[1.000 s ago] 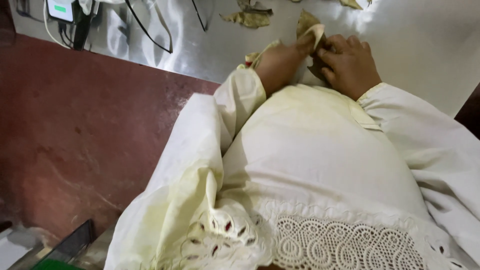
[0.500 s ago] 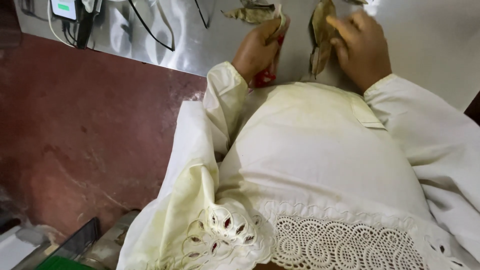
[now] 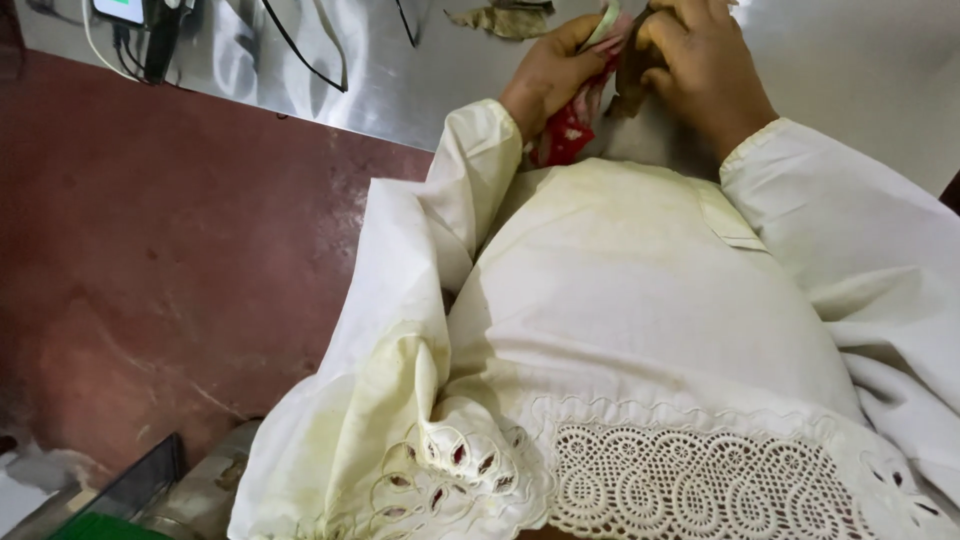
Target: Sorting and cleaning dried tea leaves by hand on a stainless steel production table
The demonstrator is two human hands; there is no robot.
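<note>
Both hands grip a half-hidden red cloth; fingertips cropped.

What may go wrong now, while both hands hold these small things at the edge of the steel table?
1. The left hand grips a red piece that hangs past the edge of the steel table; if it slips, it probably falls onto the cream garment or the floor.
2. The right hand works at the very top of the picture, so what it holds is hard to see.
3. Cables lie nearby on the table; a wide sleeve might catch them.
</note>
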